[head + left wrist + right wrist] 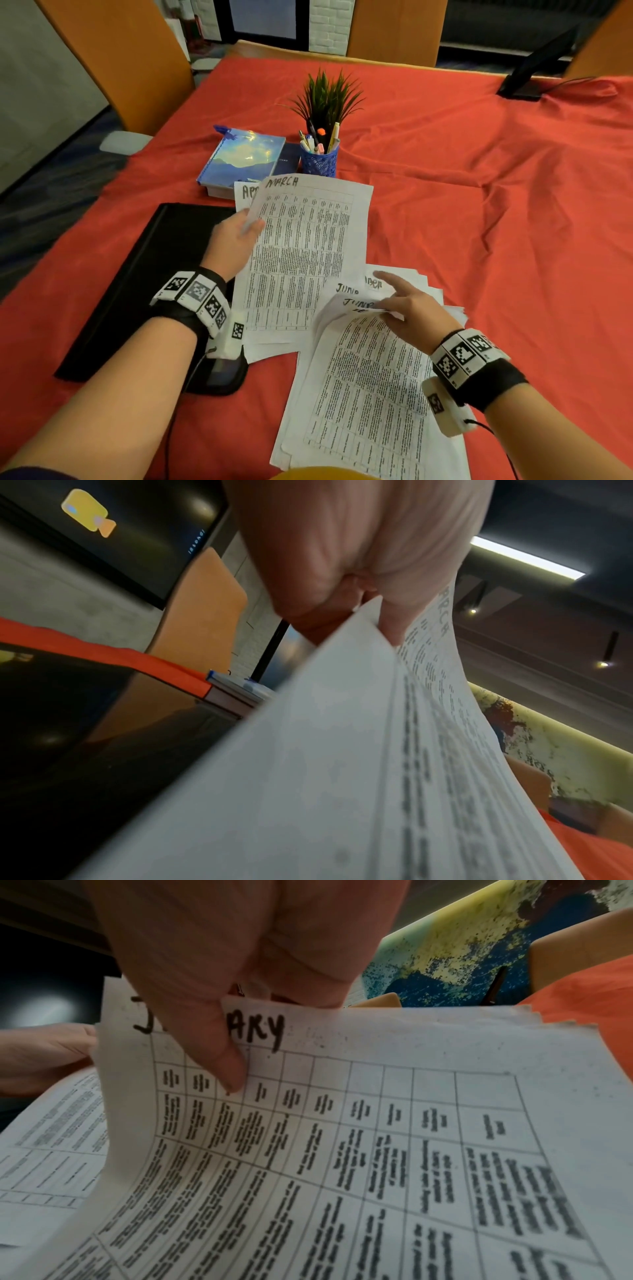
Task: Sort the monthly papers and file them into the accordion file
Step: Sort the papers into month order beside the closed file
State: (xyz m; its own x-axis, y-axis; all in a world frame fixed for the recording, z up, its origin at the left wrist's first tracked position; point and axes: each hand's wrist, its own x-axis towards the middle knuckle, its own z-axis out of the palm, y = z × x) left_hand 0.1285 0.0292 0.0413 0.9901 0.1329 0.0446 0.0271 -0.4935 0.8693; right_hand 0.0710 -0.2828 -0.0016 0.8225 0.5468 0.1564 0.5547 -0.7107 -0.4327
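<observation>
My left hand (248, 226) holds a few printed sheets up by their left edge. The front one is headed MARCH (301, 246), and one headed APR (244, 194) shows behind it. In the left wrist view the left hand (369, 610) pinches those sheets (342, 750). My right hand (390, 308) pinches the top edge of a sheet headed JANUARY (342, 1150), thumb (226, 1056) on top, lifting it off the loose pile (370, 394). Sheets headed JUNE (346, 289) lie under it. The black accordion file (130, 291) lies flat and closed at the left.
A red cloth (496, 205) covers the table. A blue notebook (245, 159), a blue pen cup (318, 162) and a small plant (327, 99) stand behind the papers. A black stand (531, 75) sits far right. Orange chairs (113, 61) ring the table.
</observation>
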